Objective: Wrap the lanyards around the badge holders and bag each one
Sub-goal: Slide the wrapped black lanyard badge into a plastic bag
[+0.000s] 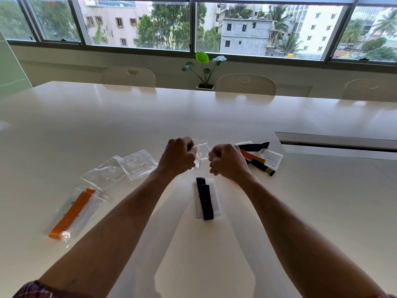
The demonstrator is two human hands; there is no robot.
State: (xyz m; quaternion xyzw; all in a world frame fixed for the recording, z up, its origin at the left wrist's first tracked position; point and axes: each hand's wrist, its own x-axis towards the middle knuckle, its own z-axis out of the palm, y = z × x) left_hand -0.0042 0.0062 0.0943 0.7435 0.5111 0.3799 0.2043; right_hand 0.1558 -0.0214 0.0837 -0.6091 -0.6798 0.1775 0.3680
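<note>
Honestly, both hands, left hand [179, 157] and right hand [228, 161], pinched a clear bag [202, 150] above the wrapped badge holder [206, 198] on the table [107, 117]; flimsy, slippery film, probably best gripped at its mouth edges.

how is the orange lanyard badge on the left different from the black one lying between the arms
The orange lanyard badge is already sealed inside a clear bag; the black lanyard badge lies bare on the table. The orange one lies slanted at the left, while the black one lies nearly straight between the forearms. Strap colour differs: orange versus black. Both have the lanyard wrapped lengthwise around a badge holder.
</note>
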